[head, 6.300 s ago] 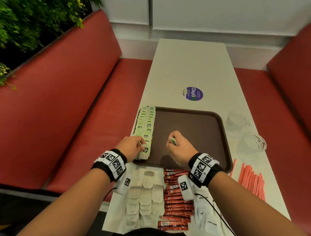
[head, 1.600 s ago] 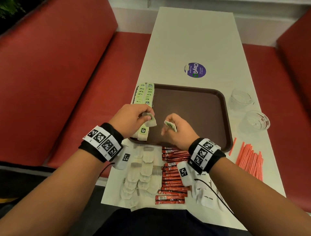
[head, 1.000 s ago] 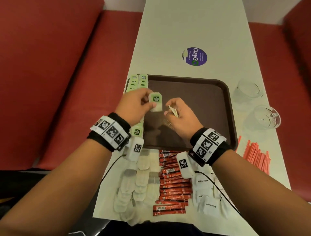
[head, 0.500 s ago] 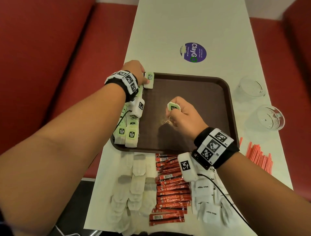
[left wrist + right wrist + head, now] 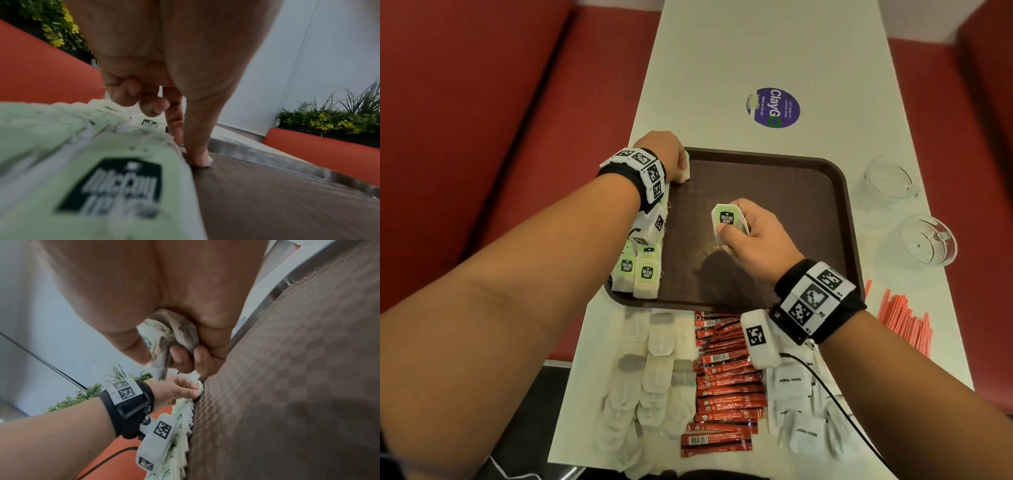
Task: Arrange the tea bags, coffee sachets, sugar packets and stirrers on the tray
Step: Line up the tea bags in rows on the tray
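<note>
A brown tray [image 5: 791, 192] lies on the white table. Along its left edge runs a row of green-tagged tea bags [image 5: 642, 270], seen close and blurred in the left wrist view [image 5: 102, 178]. My left hand [image 5: 667, 161] is at the tray's far left corner and pinches one tea bag [image 5: 686, 168] at the row's far end; the thumb [image 5: 200, 155] presses down onto the tray there. My right hand [image 5: 739, 229] hovers over the tray's middle and grips a small bundle of tea bags [image 5: 727, 219], crumpled in its fingers [image 5: 164, 340].
On the table near me lie pale tea bags [image 5: 650, 363], red coffee sachets [image 5: 726, 387] and white sugar packets [image 5: 791, 387]. Red stirrers [image 5: 907, 322] lie at the right. Two glass cups [image 5: 890, 178] [image 5: 921, 240] stand right of the tray. Red benches flank the table.
My left hand took a tea bag from the right hand's bundle, reached to the tray's far left corner and lowered it at the row's end. The right hand stayed over the tray's middle.
</note>
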